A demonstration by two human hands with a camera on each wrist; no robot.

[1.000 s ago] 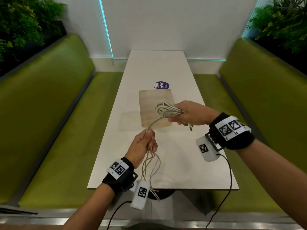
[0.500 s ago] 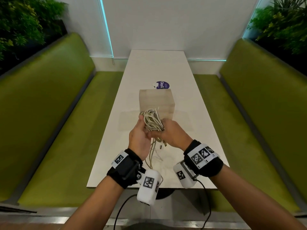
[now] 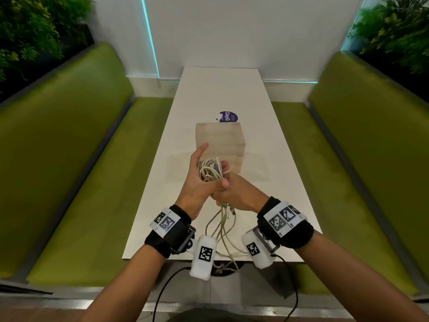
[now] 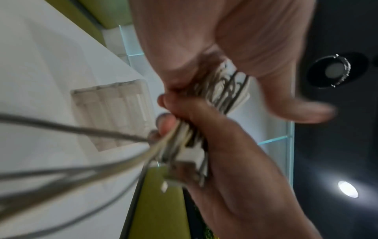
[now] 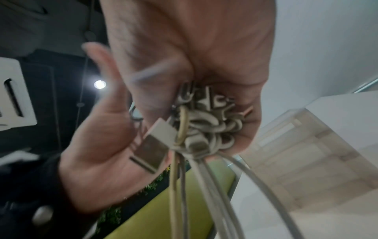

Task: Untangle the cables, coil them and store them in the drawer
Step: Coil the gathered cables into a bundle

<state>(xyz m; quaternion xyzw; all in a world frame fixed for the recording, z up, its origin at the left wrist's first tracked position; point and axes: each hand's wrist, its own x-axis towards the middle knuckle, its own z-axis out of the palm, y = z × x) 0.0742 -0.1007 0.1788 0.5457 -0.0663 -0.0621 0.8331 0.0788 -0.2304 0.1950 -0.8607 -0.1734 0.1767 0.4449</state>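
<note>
Both hands are together above the near half of the white table (image 3: 267,159), and the bundle of pale cables (image 3: 210,171) sits between them. The right hand (image 3: 239,194) is clamped around the lower part of the bundle, with the fingers curled tight. The left hand (image 3: 197,182) lies against the loops with its fingers rather straight, the thumb pointing toward 12 o'clock; it supports the coil more than it grips it. From the fist, several loose strands (image 3: 222,231) hang toward 6 o'clock and pass over the near table edge. In the right wrist view a USB plug (image 5: 157,142) sticks out of the knot beside the open left palm. The small wooden drawer box (image 3: 219,140) stands on the table at 12 o'clock from the hands, close behind them, and I cannot tell if any drawer is open. In my judgement the main risk is that the loops are still mixed: if the hanging ends are pulled hard now, the knot inside the fist can tighten instead of opening. The loops can also spring out at the left side, because that hand is not closed on them. The tails below the table edge may catch there, and a plug may snag in another loop.
</note>
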